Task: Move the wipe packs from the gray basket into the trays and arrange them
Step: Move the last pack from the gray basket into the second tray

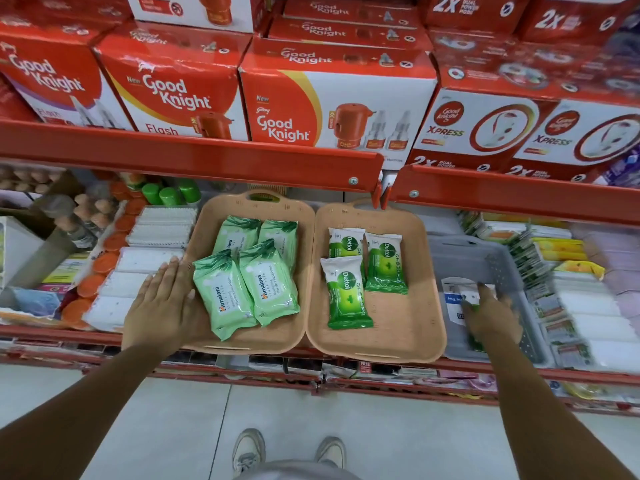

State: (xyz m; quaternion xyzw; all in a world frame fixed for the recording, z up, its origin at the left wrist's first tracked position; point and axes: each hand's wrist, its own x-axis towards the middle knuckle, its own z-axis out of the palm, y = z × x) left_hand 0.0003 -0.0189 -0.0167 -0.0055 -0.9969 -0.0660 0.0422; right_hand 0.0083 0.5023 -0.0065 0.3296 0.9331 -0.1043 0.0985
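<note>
Two tan trays sit side by side on the lower shelf. The left tray [204,233] holds several light green Himalaya wipe packs [223,294]. Three green and white Dettol wipe packs [348,294] lie in the right tray [405,317]. To the right stands the gray basket [498,261]. My right hand [490,315] reaches down into it, fingers closing on a white and green wipe pack [457,296]. My left hand [166,299] lies flat with fingers spread against the left tray's left rim, beside the nearest Himalaya pack.
A red upper shelf [194,157] with Good Knight boxes [332,102] overhangs the trays. White packs [138,271] and orange lids [91,282] sit left of the trays, small packets [571,306] right of the basket. Below are the tiled floor and my shoes [287,452].
</note>
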